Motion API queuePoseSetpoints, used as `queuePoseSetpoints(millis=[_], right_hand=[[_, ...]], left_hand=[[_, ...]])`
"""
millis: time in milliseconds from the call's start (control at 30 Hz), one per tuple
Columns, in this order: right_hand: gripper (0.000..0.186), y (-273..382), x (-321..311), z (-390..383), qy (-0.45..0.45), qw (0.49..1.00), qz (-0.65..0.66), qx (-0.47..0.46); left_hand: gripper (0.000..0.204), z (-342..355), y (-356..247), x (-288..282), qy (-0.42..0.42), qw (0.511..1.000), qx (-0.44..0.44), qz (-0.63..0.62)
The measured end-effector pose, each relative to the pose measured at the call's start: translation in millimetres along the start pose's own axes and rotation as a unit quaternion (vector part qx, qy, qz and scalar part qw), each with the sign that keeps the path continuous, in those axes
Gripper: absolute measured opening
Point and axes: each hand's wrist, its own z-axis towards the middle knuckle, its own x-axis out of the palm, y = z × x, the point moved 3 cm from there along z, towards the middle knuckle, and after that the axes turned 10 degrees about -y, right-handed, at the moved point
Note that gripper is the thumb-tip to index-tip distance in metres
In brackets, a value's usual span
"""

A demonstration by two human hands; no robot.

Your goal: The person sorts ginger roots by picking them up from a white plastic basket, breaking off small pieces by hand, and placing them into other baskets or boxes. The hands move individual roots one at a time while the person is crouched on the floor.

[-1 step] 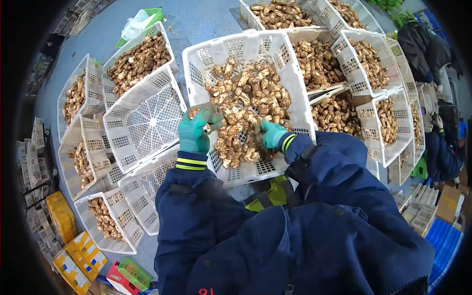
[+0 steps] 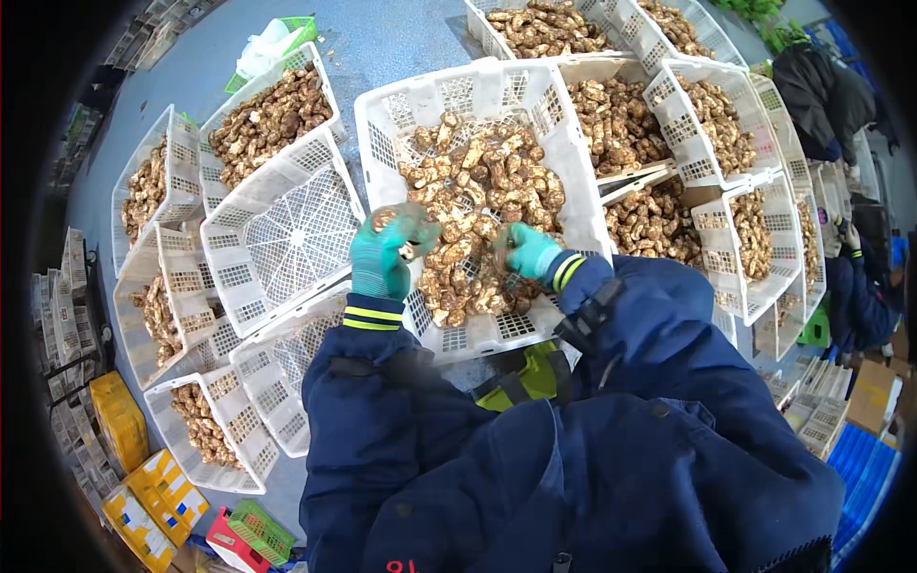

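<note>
In front of me is a large white plastic crate (image 2: pixel 382 124) with grid walls. A loose heap of stubby brown-and-cream mushrooms (image 2: pixel 478 181) covers much of its floor. Over the crate's left wall, my left hand (image 2: pixel 385 256), in a green glove, is closed around mushrooms; a brown one shows at its top and a pale end between the fingers. My right hand (image 2: pixel 531 253), gloved alike, is curled over the heap's right side. Its fingertips are blurred against the brown pieces, so what they grip cannot be made out.
Left of me stands a white crate (image 2: pixel 239 239) with a bare grid floor, beside other crates of mushrooms (image 2: pixel 272 119). More filled crates (image 2: pixel 702 162) are stacked at the right. A green basket (image 2: pixel 306 33) holds a white bag. Another person (image 2: pixel 850 296) works at the far right.
My left hand has shifted slightly right and up, turning over the mushrooms it holds. My right hand has drawn a little up and to the right from the heap.
</note>
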Motion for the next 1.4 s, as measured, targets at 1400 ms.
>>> queuePoseSetpoints(millis=[1400], right_hand=[[0.048, 104, -69, -42, 0.028, 0.938, 0.302, 0.166]], left_hand=[[0.041, -9, 46, 26, 0.087, 0.994, -0.055, -0.025]])
